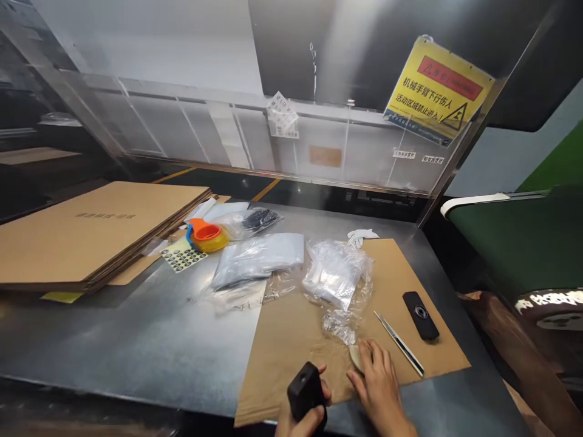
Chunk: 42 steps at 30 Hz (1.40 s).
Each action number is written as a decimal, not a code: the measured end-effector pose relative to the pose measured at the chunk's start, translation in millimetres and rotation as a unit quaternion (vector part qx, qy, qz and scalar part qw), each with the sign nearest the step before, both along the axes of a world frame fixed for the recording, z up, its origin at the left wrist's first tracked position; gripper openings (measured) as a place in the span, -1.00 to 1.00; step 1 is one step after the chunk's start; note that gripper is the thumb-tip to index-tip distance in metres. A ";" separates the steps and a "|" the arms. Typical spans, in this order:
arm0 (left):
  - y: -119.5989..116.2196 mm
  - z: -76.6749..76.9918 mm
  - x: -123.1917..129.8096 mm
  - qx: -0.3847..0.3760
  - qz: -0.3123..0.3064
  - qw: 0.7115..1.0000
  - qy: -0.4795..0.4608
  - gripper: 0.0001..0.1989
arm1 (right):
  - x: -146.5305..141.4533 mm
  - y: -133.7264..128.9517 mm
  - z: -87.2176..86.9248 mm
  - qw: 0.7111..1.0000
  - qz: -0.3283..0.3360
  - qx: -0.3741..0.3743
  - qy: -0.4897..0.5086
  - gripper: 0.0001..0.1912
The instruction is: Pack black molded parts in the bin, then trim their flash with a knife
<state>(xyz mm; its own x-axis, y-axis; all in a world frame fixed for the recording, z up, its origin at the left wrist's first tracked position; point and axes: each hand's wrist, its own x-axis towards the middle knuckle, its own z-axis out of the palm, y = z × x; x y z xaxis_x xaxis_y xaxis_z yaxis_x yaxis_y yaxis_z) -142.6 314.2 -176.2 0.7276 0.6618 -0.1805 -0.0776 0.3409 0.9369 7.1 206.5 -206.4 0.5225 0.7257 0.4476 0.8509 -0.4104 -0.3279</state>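
Observation:
In my left hand [291, 425] is a black, boxy device [306, 391] with rounded corners, my fingers wrapped round it near the table's front edge. My right hand [379, 382] is curled over a beige rounded piece [356, 357], mostly hidden by the fingers, on the brown cardboard sheet [296, 340]. Just beyond it lies crumpled clear plastic wrap [339, 328], joined by a clump of clear plastic bags [337, 273]. To the right of this hand rest a slim utility knife [399, 344] and a black oblong device [421, 315] with a round centre.
On the metal table [150, 346], flat cardboard boxes [104, 224] are stacked at left. Nearby are an orange-and-yellow tape dispenser [207, 235], a sticker sheet [183, 255] and a plastic-wrapped grey packet [259, 258]. A white glove [362, 235] lies behind; a clear panel [255, 139] borders the back.

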 end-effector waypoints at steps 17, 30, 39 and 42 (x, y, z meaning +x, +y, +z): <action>3.8 12.8 -40.6 0.209 -0.106 0.972 0.024 -0.75 | -60.4 -10.7 87.0 0.946 0.291 0.046 0.139 -0.40; 0.8 11.8 -42.2 0.351 -0.149 0.924 -0.012 -0.91 | -60.4 -7.4 95.9 0.939 0.284 0.021 0.195 -0.72; -1.8 10.3 -41.5 0.348 -0.119 0.930 -0.003 -0.77 | -72.2 -7.4 97.5 0.951 0.207 0.043 0.224 -0.82; -3.8 15.7 -40.5 0.329 -0.049 0.943 -0.005 -0.64 | -74.7 -6.3 97.5 0.950 0.196 0.063 0.234 -0.72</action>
